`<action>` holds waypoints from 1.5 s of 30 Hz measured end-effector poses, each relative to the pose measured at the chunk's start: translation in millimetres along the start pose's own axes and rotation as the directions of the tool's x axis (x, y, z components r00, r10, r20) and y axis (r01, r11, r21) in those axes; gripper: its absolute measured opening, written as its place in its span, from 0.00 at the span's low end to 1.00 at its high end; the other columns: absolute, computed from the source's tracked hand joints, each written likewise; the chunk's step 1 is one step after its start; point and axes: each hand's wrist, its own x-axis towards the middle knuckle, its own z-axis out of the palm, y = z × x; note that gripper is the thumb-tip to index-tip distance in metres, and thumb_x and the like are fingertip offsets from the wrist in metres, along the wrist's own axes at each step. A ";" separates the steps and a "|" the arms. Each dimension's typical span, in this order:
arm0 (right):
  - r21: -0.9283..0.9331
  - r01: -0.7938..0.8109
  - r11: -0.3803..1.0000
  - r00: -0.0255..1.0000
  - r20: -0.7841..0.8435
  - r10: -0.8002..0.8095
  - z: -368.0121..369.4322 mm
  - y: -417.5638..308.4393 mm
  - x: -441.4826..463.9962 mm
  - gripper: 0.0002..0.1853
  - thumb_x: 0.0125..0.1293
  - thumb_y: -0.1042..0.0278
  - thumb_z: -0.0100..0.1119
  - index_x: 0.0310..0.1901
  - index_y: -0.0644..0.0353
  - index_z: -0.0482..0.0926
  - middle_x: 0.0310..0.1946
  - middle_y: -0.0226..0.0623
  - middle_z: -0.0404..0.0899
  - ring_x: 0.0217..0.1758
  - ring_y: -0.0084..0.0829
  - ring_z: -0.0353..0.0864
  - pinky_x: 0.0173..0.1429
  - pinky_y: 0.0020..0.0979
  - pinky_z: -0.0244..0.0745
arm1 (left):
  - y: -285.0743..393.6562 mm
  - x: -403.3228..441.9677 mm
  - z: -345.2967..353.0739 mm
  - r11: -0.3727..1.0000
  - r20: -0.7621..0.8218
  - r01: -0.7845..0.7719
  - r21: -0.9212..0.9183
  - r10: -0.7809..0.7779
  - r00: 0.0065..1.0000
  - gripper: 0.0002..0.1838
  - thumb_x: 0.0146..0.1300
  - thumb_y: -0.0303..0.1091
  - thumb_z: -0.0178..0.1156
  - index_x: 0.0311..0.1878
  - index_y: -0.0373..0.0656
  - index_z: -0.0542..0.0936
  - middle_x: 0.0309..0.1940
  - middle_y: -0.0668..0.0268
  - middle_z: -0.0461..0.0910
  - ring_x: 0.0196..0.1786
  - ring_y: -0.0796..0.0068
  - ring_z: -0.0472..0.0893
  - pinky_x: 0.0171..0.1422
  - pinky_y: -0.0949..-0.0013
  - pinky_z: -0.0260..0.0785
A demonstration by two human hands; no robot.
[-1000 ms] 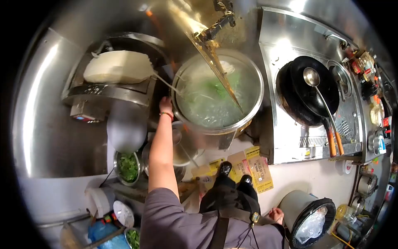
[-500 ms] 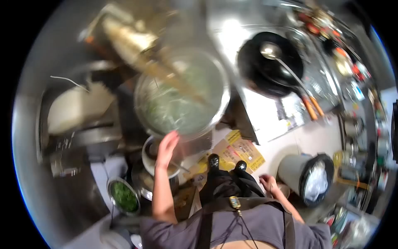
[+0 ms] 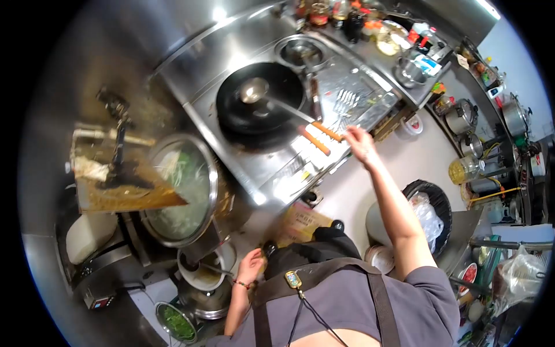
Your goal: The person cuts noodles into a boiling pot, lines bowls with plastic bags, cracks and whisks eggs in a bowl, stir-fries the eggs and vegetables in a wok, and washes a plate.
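Note:
My right hand (image 3: pixel 361 146) is stretched forward, its fingertips at the end of the orange wooden handle of a ladle (image 3: pixel 277 104). Whether they touch the handle I cannot tell. The ladle's bowl rests in a black wok (image 3: pixel 231 107) on the steel stove. Below the ladle handle sticks out the wok's own orange wooden handle (image 3: pixel 317 142). Low at my left side, my left hand (image 3: pixel 250 267) holds nothing, its fingers loosely bent and apart. Close to it is a white pot (image 3: pixel 226 254) with a handled utensil in it.
At left stands a large steel pot (image 3: pixel 213 191) of cloudy water with greens, beside a stained board-like panel (image 3: pixel 130 199). A colander (image 3: pixel 157 315) holds green leaves. A lined bin (image 3: pixel 376 222) is on the floor at right. Bottles and jars (image 3: pixel 319 14) line the back counter.
My view has swung right toward the stove. My right hand has risen from my side to the ladle's handle. My left hand has dropped back from the big pot's rim.

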 end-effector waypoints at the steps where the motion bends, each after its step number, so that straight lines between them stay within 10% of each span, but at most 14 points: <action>1: 0.012 -0.089 0.996 0.986 0.143 0.087 -10.1 -8.8 10.4 0.20 0.63 0.59 0.55 0.50 0.65 0.74 0.40 0.37 0.78 0.44 0.26 0.76 0.50 0.27 0.70 | 24.8 7.5 24.9 0.999 -0.072 -0.035 0.004 0.035 0.997 0.23 0.60 0.26 0.57 0.59 0.38 0.68 0.53 0.59 0.73 0.48 0.77 0.76 0.54 0.74 0.69; 5: 0.215 -0.503 0.837 0.755 0.581 0.304 1.4 -20.1 45.1 0.15 0.62 0.59 0.56 0.47 0.58 0.73 0.32 0.32 0.76 0.26 0.21 0.75 0.29 0.24 0.74 | 84.3 32.1 122.3 0.986 -0.075 -0.119 -0.119 0.110 0.991 0.22 0.60 0.24 0.56 0.59 0.38 0.68 0.52 0.60 0.73 0.48 0.78 0.76 0.54 0.75 0.68; 8: 0.189 -0.625 0.757 0.569 0.775 0.277 11.7 -23.6 72.9 0.13 0.61 0.62 0.57 0.42 0.61 0.73 0.21 0.28 0.71 0.16 0.17 0.69 0.12 0.19 0.54 | 127.2 32.2 191.3 0.992 0.027 -0.061 -0.108 0.064 0.998 0.22 0.61 0.27 0.57 0.59 0.37 0.68 0.49 0.63 0.75 0.49 0.79 0.75 0.54 0.77 0.67; 12: 0.288 -0.599 0.747 0.572 0.807 0.148 0.6 -52.6 89.3 0.12 0.63 0.60 0.53 0.28 0.58 0.72 0.18 0.28 0.72 0.13 0.17 0.65 0.14 0.18 0.53 | 160.3 52.4 249.4 0.973 0.077 -0.047 -0.225 0.066 0.995 0.23 0.61 0.29 0.58 0.59 0.34 0.67 0.51 0.60 0.75 0.52 0.75 0.76 0.56 0.75 0.67; 15: 0.435 -0.773 0.462 0.431 0.894 -0.122 -44.5 -48.8 86.7 0.08 0.66 0.64 0.49 0.38 0.60 0.70 0.22 0.26 0.69 0.22 0.17 0.71 0.19 0.16 0.59 | 195.5 91.2 274.8 0.955 0.093 -0.107 -0.278 0.138 0.986 0.21 0.62 0.29 0.57 0.58 0.33 0.68 0.51 0.57 0.74 0.52 0.70 0.76 0.57 0.72 0.66; 20: 0.401 -0.718 0.569 0.319 0.916 -0.242 -111.6 -80.3 108.3 0.09 0.62 0.70 0.55 0.42 0.61 0.70 0.23 0.29 0.70 0.17 0.18 0.69 0.17 0.21 0.62 | 289.9 198.7 316.4 0.941 0.258 -0.334 -0.052 0.335 0.906 0.17 0.63 0.24 0.52 0.56 0.33 0.70 0.50 0.60 0.74 0.52 0.74 0.75 0.56 0.74 0.66; 26: 0.531 -0.583 0.615 0.459 0.840 -0.289 -253.0 -124.5 186.9 0.17 0.64 0.68 0.53 0.52 0.65 0.66 0.23 0.28 0.63 0.14 0.13 0.61 0.15 0.16 0.55 | 422.8 301.2 378.2 0.718 0.269 -0.685 -0.128 0.690 0.672 0.16 0.63 0.23 0.53 0.54 0.33 0.69 0.46 0.63 0.76 0.48 0.77 0.76 0.56 0.74 0.67; 33: 0.731 -0.278 0.623 0.778 0.552 -0.300 -479.8 -57.7 272.7 0.19 0.61 0.75 0.50 0.53 0.69 0.62 0.23 0.33 0.67 0.12 0.15 0.63 0.15 0.17 0.60 | 585.6 404.0 489.9 0.764 0.385 -0.593 -0.252 0.642 0.663 0.28 0.59 0.25 0.56 0.63 0.39 0.62 0.52 0.61 0.74 0.57 0.75 0.70 0.58 0.73 0.62; 40: 0.696 -0.086 0.713 0.957 0.258 -0.136 -674.2 62.9 412.1 0.20 0.62 0.74 0.50 0.56 0.66 0.62 0.20 0.30 0.66 0.12 0.18 0.66 0.14 0.20 0.59 | 764.7 601.2 619.5 0.752 0.255 -0.339 -0.566 0.550 0.795 0.21 0.65 0.44 0.53 0.52 0.35 0.70 0.53 0.61 0.70 0.56 0.65 0.71 0.61 0.61 0.63; 43: 0.658 -0.049 0.751 0.991 0.124 -0.044 -737.1 99.8 460.1 0.21 0.61 0.73 0.49 0.56 0.67 0.62 0.19 0.30 0.66 0.10 0.17 0.64 0.13 0.19 0.59 | 853.0 710.9 654.0 0.677 0.134 -0.131 -0.724 0.325 0.936 0.25 0.65 0.49 0.49 0.50 0.32 0.64 0.53 0.44 0.65 0.57 0.49 0.67 0.59 0.51 0.65; 45: 0.644 -0.064 0.762 0.995 0.095 0.003 -772.0 117.3 482.9 0.22 0.61 0.73 0.49 0.56 0.69 0.61 0.19 0.31 0.65 0.09 0.16 0.62 0.11 0.18 0.58 | 892.8 742.3 680.6 0.652 0.123 -0.056 -0.756 0.225 0.967 0.18 0.66 0.42 0.49 0.42 0.32 0.67 0.38 0.50 0.72 0.43 0.59 0.75 0.45 0.63 0.73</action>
